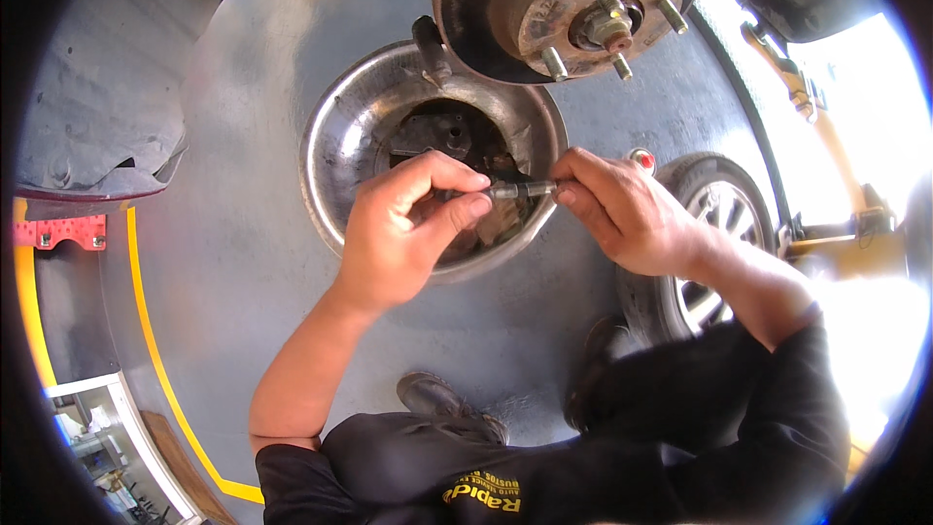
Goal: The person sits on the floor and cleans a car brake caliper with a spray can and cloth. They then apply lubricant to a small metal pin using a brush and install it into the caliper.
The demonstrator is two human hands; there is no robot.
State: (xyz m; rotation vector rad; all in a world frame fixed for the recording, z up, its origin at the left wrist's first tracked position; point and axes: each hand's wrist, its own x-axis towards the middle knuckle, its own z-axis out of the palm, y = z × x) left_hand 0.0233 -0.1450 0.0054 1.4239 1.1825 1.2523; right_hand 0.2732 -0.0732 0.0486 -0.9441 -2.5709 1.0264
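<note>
Between my two hands a slim metal pin (520, 191) with a dark band round its middle lies nearly level. My left hand (397, 224) pinches its left end between thumb and fingertips. The right end is gripped by the thumb and bent fingers of my right hand (630, 212). Both hands are over a round, shiny metal basin (323, 126) on the floor. Inside it are dark, dirty parts (449, 131), partly covered by my hands. Above and beyond hangs a rusty brake disc and hub (554, 24) with several bare wheel studs.
A wheel with its tyre (714, 175) lies close to my right forearm. Dark car body panels (107, 68) reach in at upper left. Yellow lift parts (826, 165) stand at the right. A framed, glass-like panel (117, 447) is at lower left, beside a yellow floor line (146, 321).
</note>
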